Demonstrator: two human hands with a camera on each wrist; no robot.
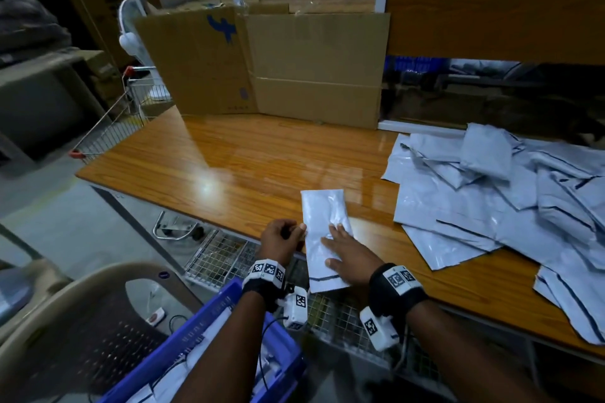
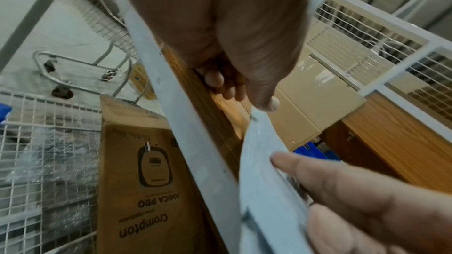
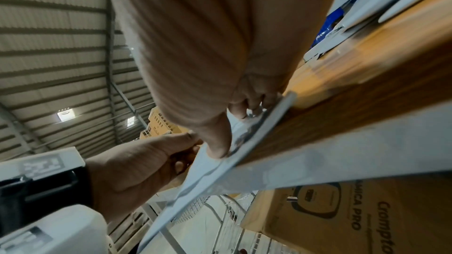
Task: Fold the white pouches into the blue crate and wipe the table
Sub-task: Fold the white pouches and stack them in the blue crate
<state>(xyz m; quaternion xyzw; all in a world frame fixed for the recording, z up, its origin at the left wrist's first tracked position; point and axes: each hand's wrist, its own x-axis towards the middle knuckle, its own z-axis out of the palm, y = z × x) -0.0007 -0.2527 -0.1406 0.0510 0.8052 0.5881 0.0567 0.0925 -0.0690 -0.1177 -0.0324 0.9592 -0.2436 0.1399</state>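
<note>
The left hand [image 2: 234, 32] fills the top of the view, its fingers curled and its thumb tip pinching the upper edge of a thin white plastic pouch [image 2: 266, 190]. The pouch hangs past the near edge of the glossy wooden table [image 2: 220, 126]. The right hand [image 2: 367, 206] enters from the lower right corner, a fingertip touching the pouch. Below the table edge stands a brown cardboard box printed "Crompton AMICA PRO" [image 2: 146, 190], beside a white wire mesh rack [image 2: 41, 161]. A metal trolley frame [image 2: 80, 72] sits on the grey floor beyond.
</note>
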